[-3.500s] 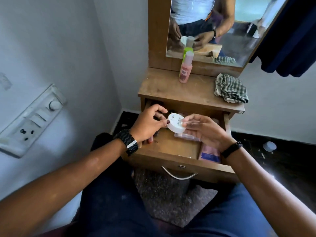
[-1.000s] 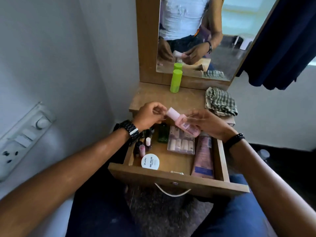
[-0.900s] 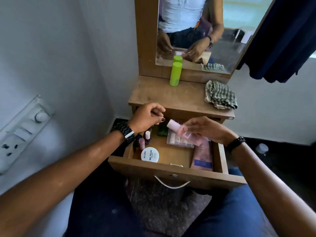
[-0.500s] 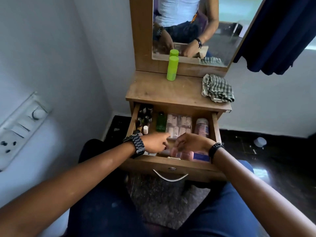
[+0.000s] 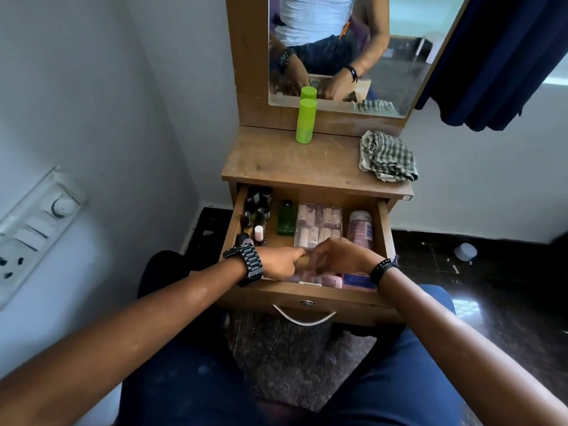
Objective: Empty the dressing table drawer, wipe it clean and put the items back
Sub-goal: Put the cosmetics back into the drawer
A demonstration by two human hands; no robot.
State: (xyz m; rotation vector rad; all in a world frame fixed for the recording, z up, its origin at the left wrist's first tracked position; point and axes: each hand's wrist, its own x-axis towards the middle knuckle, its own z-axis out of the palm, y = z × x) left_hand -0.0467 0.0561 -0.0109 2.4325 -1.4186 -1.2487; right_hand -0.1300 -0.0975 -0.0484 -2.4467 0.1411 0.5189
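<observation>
The wooden drawer [image 5: 307, 295] of the dressing table is pulled out over my lap. Inside, small nail polish bottles [image 5: 256, 210] stand at the left, beside a dark green bottle [image 5: 286, 219], a clear box of pink pieces [image 5: 318, 224] and a pink tube [image 5: 359, 226]. Both hands meet low over the drawer's front part. My right hand [image 5: 342, 256] curls its fingers down on a pink bottle [image 5: 319, 279] that lies along the front wall. My left hand [image 5: 276, 265] points its index finger at the right hand's fingers; what lies under it is hidden.
On the table top stand a lime green tube [image 5: 305, 119] by the mirror [image 5: 399, 56] and a crumpled checked cloth [image 5: 388, 156] at the right. A switchboard [image 5: 33, 229] is on the left wall, a dark curtain [image 5: 498, 56] hangs at the right, a rug [image 5: 292, 358] lies below.
The white jar went into the drawer first. The pink bottle, held up between both hands a second ago, has come down into the drawer's front part, and both hands followed it.
</observation>
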